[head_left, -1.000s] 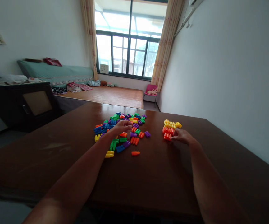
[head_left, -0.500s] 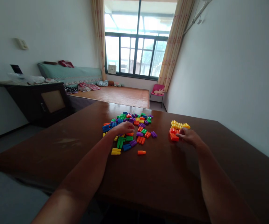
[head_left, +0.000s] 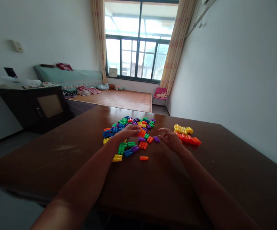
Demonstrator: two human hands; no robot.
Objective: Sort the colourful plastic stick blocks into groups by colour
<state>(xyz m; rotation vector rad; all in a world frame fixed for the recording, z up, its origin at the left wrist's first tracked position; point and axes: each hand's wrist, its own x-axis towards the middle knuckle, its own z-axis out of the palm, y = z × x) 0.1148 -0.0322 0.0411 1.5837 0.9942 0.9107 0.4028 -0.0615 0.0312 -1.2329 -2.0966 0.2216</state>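
My left hand is over the mixed pile, its fingers closed on an orange piece. Green pieces, blue pieces, purple pieces and yellow pieces lie around and below it. To the right, my right hand hangs with its fingers apart and nothing in them, near the purple pieces. Beyond its wrist are a row of orange pieces and, behind that, a row of yellow pieces.
The brown table bears all the pieces. A lone orange piece lies nearer me. Past the table are a bed, a pink chair and a dark cabinet.
My right hand has left the orange pieces and moved left toward the pile, opening. The orange row now shows longer. My left hand has shifted slightly right, with an orange piece at its fingertips.
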